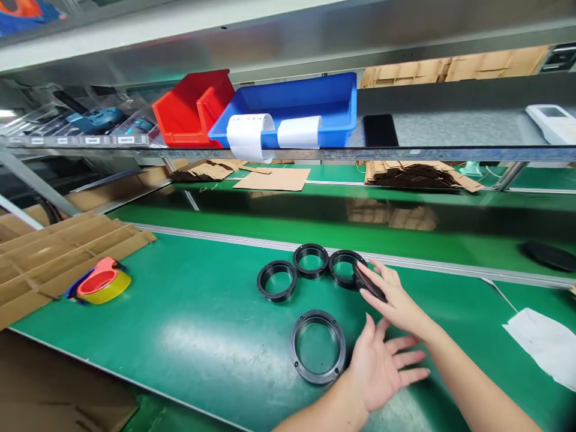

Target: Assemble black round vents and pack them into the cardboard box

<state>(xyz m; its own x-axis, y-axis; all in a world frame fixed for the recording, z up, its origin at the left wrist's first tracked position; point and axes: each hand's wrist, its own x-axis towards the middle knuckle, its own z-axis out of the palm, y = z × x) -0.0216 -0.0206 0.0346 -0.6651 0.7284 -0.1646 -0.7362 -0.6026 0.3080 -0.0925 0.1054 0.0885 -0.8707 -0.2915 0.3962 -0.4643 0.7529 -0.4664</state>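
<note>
My right hand (390, 295) grips a black ring-like part (371, 282), tilted and seen nearly edge-on. Just beyond it lies a black flanged ring (333, 268), partly hidden by the held part. Two more black rings, a middle one (297, 258) and a left one (260, 285), rest flat to the left. Below my right hand, my left hand (382, 366) has its fingers spread and palm turned up, holding nothing. A larger-looking black ring (297, 360) with small holes in its flange lies on the green table (202, 324) beside my left wrist.
A tape roll in a red dispenser (105, 285) and cardboard dividers (58, 252) are at left. Across the back runs a green conveyor belt (252, 216) holding a black object (549, 256). A white cloth-like item (542, 342) lies right. The shelf holds red (189, 114) and blue bins (297, 99).
</note>
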